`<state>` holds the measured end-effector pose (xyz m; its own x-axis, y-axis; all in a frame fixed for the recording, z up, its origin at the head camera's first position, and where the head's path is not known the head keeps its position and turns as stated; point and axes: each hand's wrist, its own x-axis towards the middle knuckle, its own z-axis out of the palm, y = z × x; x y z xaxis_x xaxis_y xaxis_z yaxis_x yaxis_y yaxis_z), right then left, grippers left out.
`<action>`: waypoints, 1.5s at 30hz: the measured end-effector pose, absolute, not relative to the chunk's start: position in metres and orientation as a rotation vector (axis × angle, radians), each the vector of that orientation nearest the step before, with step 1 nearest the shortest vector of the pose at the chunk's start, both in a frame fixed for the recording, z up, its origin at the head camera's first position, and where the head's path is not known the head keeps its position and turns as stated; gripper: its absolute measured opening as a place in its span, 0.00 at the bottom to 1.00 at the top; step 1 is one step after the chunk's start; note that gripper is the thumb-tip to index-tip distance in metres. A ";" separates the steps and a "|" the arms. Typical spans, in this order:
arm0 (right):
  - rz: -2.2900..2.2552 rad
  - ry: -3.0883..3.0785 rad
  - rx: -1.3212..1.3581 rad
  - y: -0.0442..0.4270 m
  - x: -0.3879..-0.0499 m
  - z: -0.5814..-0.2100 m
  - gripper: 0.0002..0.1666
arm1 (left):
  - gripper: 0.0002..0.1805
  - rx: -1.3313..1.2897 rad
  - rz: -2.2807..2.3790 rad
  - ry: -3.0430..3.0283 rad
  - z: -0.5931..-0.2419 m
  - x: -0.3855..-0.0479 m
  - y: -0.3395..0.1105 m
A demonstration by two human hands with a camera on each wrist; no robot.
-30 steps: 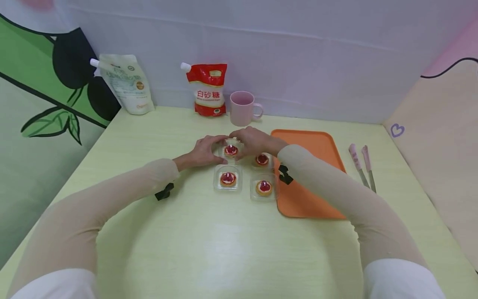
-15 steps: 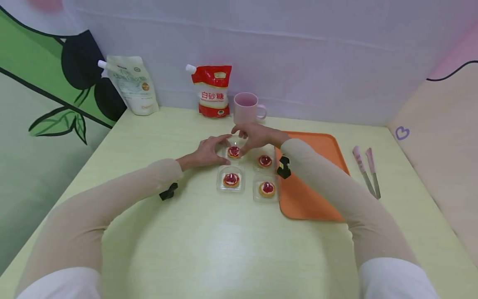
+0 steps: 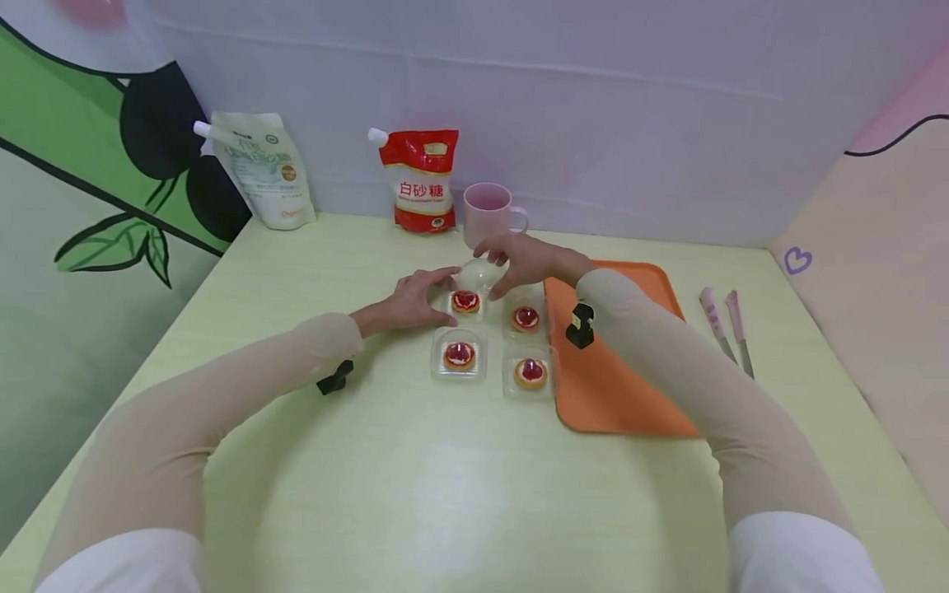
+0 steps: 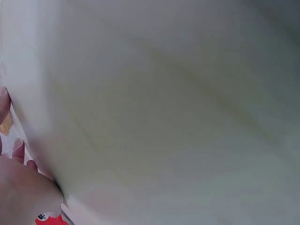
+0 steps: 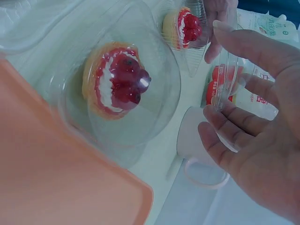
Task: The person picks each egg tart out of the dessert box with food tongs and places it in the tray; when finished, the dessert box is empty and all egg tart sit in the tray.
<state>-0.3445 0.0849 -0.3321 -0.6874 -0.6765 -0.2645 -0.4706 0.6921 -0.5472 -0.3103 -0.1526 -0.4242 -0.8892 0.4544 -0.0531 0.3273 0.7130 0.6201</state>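
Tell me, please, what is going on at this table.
The person's left hand grips the side of the far-left clear container, which has a fruit-topped tart in it. Their right hand holds that container's raised lid. Three other containers, each with a tart, sit close by, near an orange tray.

Tarts red, white, golden (tray plain orange).

On a pale bench are set: four clear tart boxes; orange tray; two pink-handled utensils; pink mug; red pouch; white pouch.
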 end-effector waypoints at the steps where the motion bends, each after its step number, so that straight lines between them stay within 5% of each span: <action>1: -0.633 2.452 -0.888 0.086 -0.344 -0.331 0.42 | 0.49 0.638 0.916 2.717 -0.424 -0.311 -0.153; 22: -0.812 2.446 -0.839 0.095 -0.349 -0.326 0.42 | 0.55 0.600 1.127 2.481 -0.416 -0.314 -0.170; 34: -1.163 2.202 -0.669 0.094 -0.350 -0.322 0.37 | 0.50 0.433 1.284 2.456 -0.396 -0.320 -0.176; 45: -1.351 1.957 -0.516 0.086 -0.349 -0.320 0.34 | 0.43 0.824 0.872 3.273 -0.383 -0.308 -0.160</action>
